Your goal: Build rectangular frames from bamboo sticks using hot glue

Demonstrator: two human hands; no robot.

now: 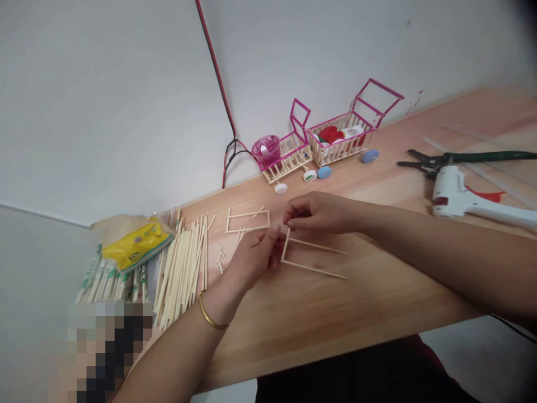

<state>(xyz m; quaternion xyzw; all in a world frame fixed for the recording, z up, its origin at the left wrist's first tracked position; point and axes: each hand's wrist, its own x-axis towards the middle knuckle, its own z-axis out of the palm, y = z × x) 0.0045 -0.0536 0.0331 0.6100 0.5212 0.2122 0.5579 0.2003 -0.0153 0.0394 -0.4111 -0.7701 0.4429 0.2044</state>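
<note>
My left hand [251, 258] and my right hand [315, 212] meet over a wooden table [377, 291]. Both pinch the short end of a U-shaped frame of thin sticks [312, 256], whose two long sticks run out to the right on the tabletop. My left wrist wears a gold bangle. Just behind the hands lies a second stick frame [247, 219], a closed rectangle with a loose stick on it. A heap of loose bamboo sticks [182, 268] lies to the left of my left hand.
Two pink-and-wood stick carts [331, 140] with bottle-cap wheels stand at the wall. A white glue gun [457, 196] and green-handled pliers [461, 159] lie at the right. Wrapped stick packets and a yellow packet [134, 246] sit at the table's left end. A red-black cable [222, 95] runs down the wall.
</note>
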